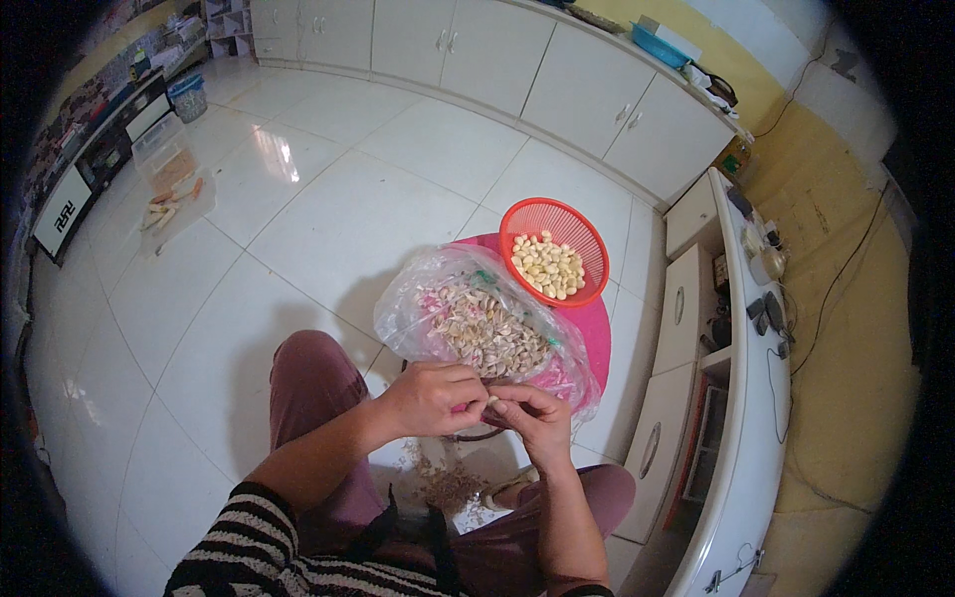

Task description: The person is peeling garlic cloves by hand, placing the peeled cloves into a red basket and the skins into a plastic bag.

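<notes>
My left hand and my right hand meet at the near edge of a pink round seat, fingers closed around a small pale clove, apparently garlic. Just beyond them, an open clear plastic bag lies on the seat, holding several unpeeled cloves and loose husks. At the back right of the seat, a red mesh basket holds several peeled pale cloves. Husk scraps lie on the floor below my hands, between my knees.
A white cabinet with drawers stands close on my right, cluttered on top. White cupboards line the back. A clear container with long pale items sits on the tiled floor at left, near a low unit and a bin.
</notes>
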